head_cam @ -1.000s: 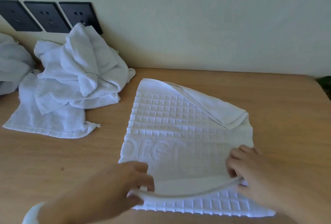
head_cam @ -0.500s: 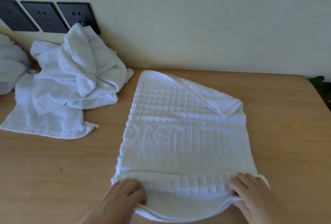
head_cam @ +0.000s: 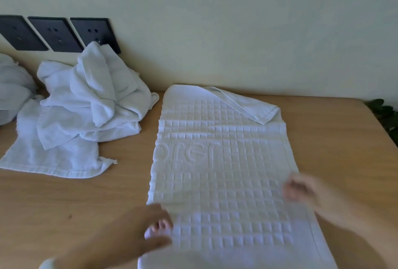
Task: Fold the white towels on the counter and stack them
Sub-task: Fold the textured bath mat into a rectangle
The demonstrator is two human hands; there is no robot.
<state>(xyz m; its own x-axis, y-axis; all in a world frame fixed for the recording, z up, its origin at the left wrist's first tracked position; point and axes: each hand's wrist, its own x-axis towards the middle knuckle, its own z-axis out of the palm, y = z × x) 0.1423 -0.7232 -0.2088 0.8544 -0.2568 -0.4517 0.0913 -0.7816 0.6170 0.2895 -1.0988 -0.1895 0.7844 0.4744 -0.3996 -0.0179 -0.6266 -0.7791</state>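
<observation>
Three dark rectangular wall sockets (head_cam: 53, 34) are seen at the upper left, on the pale wall. Under them, at the left border, a part of a bundled white cloth (head_cam: 13, 88) is visible. Beside it, a pile of crumpled white towels (head_cam: 86, 105) is heaped against the wall, and it lies partly on a flat white towel with a hemmed edge (head_cam: 49, 161). All of this is carried by the light brown wooden counter (head_cam: 64, 200).

Near the lower border, the left hand (head_cam: 133, 232) is placed at the left edge of the large white towel with a raised square pattern (head_cam: 219, 172). Its fingers are curled toward the thumb, and the towel's edge is pinched between them, although the hand is blurred.

The patterned towel is spread flat in the middle of the counter, with its long side running away from the person. Raised letters are seen on its left half. Its far right corner (head_cam: 252, 105) is turned over onto the towel itself.

The right hand (head_cam: 310, 195) is found at the towel's right edge. It is strongly blurred, so it cannot be told how far its fingers are closed or whether the cloth is held.

At the right border, some dark green leaves (head_cam: 385, 113) are seen behind the counter's rounded corner.
</observation>
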